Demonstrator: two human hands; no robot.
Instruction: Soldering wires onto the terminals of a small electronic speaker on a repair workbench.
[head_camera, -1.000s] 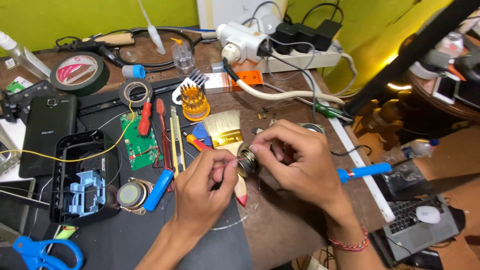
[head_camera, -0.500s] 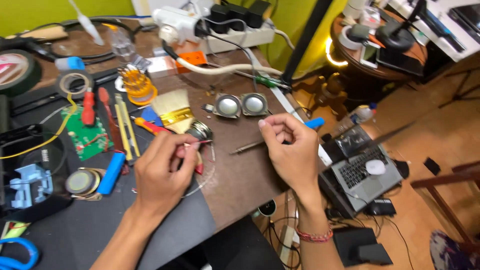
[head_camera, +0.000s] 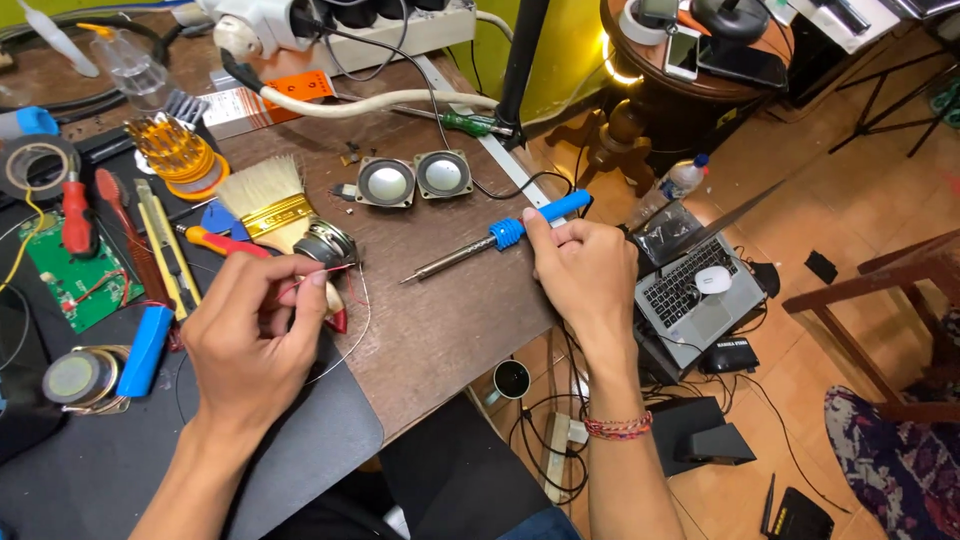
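My left hand pinches a thin red wire that runs to a small round speaker lying on the brown table. My right hand rests at the table's right edge, its fingers on the blue handle of a soldering iron whose metal tip points left toward the speaker. Two square-framed small speakers sit side by side just beyond the iron.
A paintbrush, screwdrivers, a green circuit board, tape rolls and a blue cylinder crowd the left on a black mat. A power strip lies at the back. A laptop sits on the floor at right.
The view has swung right and down. My right hand moved from near the left hand out to the soldering iron at the table edge. My left hand still pinches the wire.
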